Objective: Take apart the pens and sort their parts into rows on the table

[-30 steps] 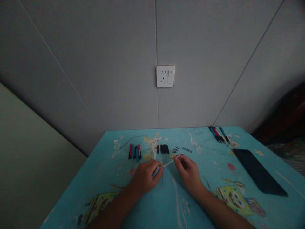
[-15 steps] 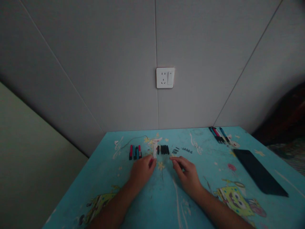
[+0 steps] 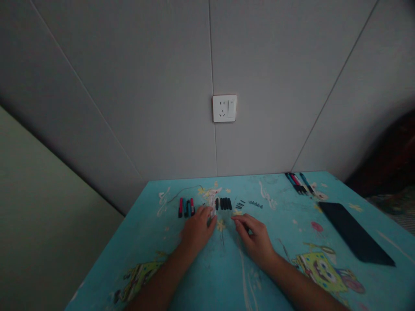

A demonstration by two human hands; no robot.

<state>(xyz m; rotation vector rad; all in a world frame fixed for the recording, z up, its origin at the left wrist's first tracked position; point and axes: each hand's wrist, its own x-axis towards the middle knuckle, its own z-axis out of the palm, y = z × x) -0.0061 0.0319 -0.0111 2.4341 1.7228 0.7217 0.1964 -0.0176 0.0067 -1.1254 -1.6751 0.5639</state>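
My left hand (image 3: 198, 226) rests at the near end of a row of thin white sticks (image 3: 212, 201) that look like pen refills. Its thumb and fingers are apart, and the fingertips reach the sticks' left side. To the left lie pen barrels (image 3: 186, 207) in pink, blue and black. Just right of the sticks is a group of short black pieces (image 3: 226, 204). My right hand (image 3: 254, 236) is closed in a pinch over the table; whatever is between its fingertips is too small to make out. Small dark parts (image 3: 240, 204) and little springs (image 3: 256, 204) lie beyond it.
Several assembled pens (image 3: 298, 183) lie at the back right of the blue patterned table (image 3: 207, 276). A flat dark rectangular sheet or case (image 3: 353, 231) lies at the right. Behind the table stands a grey wall with a white socket (image 3: 224, 108).
My left thumb and fingers have parted beside the white sticks, and the hand lies flatter. My right hand keeps nearly the same pinch and place. The view has shifted slightly.
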